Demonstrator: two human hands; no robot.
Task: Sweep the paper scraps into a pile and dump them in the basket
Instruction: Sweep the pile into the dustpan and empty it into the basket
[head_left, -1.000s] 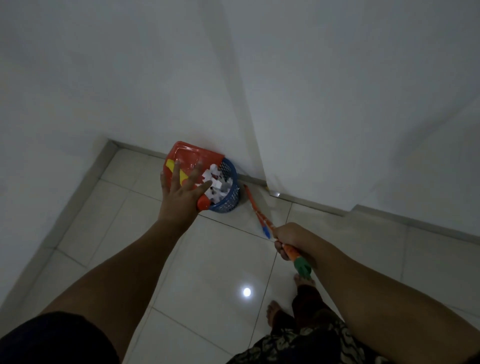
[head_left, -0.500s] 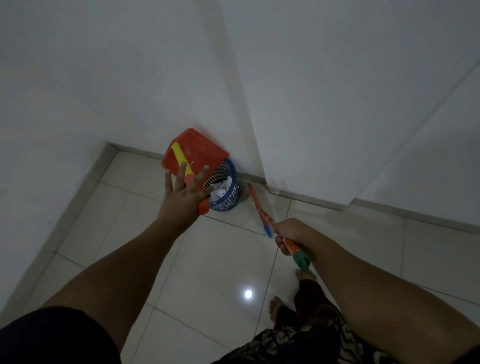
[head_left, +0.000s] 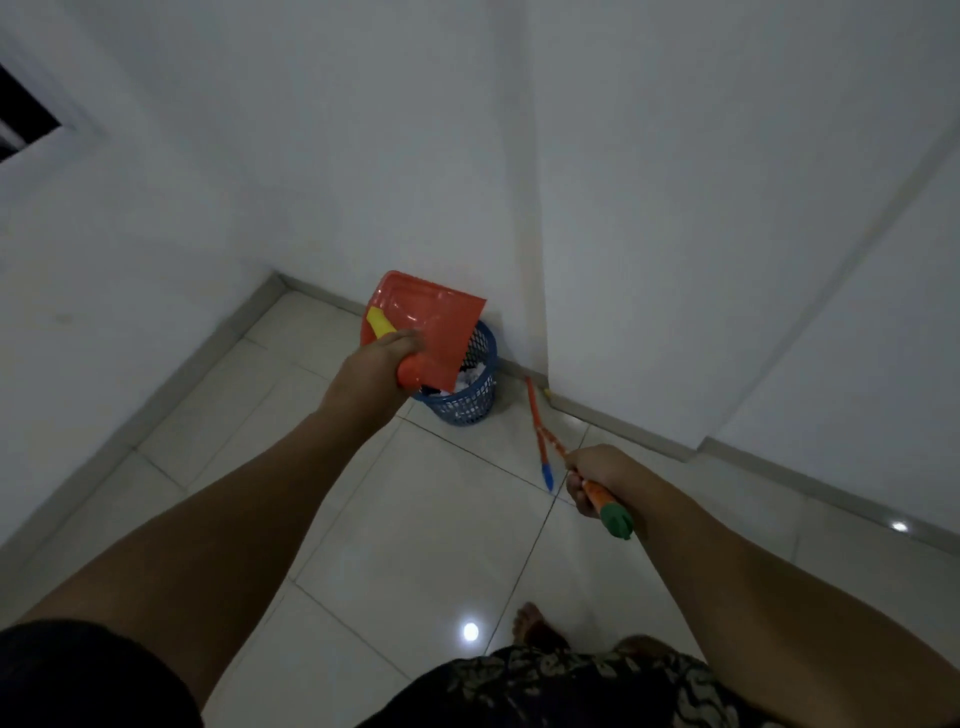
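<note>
From where I stand, the tilted red dustpan (head_left: 431, 325) covers most of the mouth of the blue basket (head_left: 467, 408), so only a small white patch of paper scraps (head_left: 471, 374) shows under its edge. The fingers of the left hand (head_left: 375, 369) are hidden round the dustpan's handle. Beyond the right hand (head_left: 597, 475) the broom (head_left: 533, 410) runs thin and dim, and I cannot make out its head. A dark opening (head_left: 21, 122) is cut off by the left edge.
</note>
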